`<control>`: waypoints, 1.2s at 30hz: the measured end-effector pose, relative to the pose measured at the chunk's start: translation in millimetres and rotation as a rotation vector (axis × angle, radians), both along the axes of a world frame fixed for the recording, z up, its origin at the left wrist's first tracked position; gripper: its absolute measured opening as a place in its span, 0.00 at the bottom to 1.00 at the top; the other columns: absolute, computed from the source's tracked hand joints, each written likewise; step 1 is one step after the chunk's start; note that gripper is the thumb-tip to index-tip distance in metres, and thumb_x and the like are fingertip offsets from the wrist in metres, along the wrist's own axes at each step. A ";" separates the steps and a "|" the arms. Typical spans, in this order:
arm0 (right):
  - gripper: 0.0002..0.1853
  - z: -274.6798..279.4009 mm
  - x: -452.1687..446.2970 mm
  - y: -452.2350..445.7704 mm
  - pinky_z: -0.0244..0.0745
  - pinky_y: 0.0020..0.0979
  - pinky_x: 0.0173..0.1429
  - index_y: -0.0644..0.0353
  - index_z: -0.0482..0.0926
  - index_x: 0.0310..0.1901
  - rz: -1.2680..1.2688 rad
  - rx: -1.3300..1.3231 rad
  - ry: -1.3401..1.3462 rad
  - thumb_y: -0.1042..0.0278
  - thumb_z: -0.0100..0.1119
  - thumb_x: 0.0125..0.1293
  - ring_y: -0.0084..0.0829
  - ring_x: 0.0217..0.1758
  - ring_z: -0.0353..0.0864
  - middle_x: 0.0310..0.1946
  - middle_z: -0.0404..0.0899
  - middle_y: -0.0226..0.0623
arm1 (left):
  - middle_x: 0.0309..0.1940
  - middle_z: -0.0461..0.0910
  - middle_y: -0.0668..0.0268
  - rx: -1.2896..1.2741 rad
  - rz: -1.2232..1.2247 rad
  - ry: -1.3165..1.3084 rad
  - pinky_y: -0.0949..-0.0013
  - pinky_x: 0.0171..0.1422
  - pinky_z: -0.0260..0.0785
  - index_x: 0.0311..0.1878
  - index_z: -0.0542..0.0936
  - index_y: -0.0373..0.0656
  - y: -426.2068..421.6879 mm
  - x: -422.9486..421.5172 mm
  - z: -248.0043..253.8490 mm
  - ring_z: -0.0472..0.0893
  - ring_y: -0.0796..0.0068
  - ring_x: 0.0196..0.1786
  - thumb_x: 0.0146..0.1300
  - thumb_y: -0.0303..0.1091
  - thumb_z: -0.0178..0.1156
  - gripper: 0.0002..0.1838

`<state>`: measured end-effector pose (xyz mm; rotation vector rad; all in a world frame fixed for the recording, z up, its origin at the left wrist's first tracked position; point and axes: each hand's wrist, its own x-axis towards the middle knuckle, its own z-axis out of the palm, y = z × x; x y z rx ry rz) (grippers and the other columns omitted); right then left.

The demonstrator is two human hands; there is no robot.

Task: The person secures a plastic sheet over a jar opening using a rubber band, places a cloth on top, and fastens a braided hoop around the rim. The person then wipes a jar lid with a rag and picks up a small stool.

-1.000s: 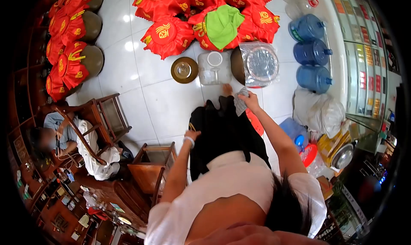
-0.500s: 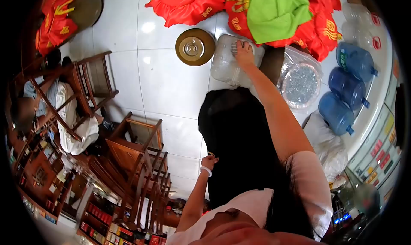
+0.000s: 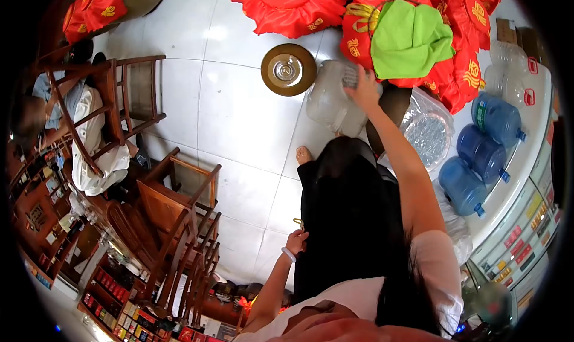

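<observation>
My right hand (image 3: 363,91) is at the top of a clear plastic container (image 3: 332,106), its fingers bent over a small grey patterned cloth (image 3: 350,76). The container stands on the floor between a brown round jar with a glass lid (image 3: 288,70) and a dark jar (image 3: 391,106). My left hand (image 3: 296,241) is low beside the black skirt, fingers closed, with a thin yellowish thing (image 3: 298,222) sticking out; what it is I cannot make out. A green cloth (image 3: 411,40) lies over a red-covered jar (image 3: 359,34) just beyond my right hand.
Blue water bottles (image 3: 463,186) line the right side by a glass display case (image 3: 514,234). A plastic-wrapped round item (image 3: 426,131) lies right of the dark jar. Wooden chairs (image 3: 170,192) stand at left, where a seated person (image 3: 89,133) is. Another red-covered jar (image 3: 287,4) stands ahead.
My right hand has gone from beside the skirt to the clear container with the grey cloth. The view has come closer to the jars. My left hand stays low beside the skirt.
</observation>
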<state>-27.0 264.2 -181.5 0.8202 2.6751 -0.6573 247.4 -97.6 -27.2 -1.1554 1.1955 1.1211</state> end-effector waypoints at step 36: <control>0.07 -1.3 187.3 -153.4 0.73 0.34 0.41 0.64 0.77 0.34 0.998 -1.224 0.009 0.69 0.56 0.58 0.42 0.34 0.78 0.32 0.78 0.43 | 0.12 0.67 0.73 0.221 -0.050 1.114 0.79 0.16 0.52 0.18 0.73 0.40 35.9 -253.8 -143.9 0.62 0.86 0.14 0.56 0.39 0.57 0.16</control>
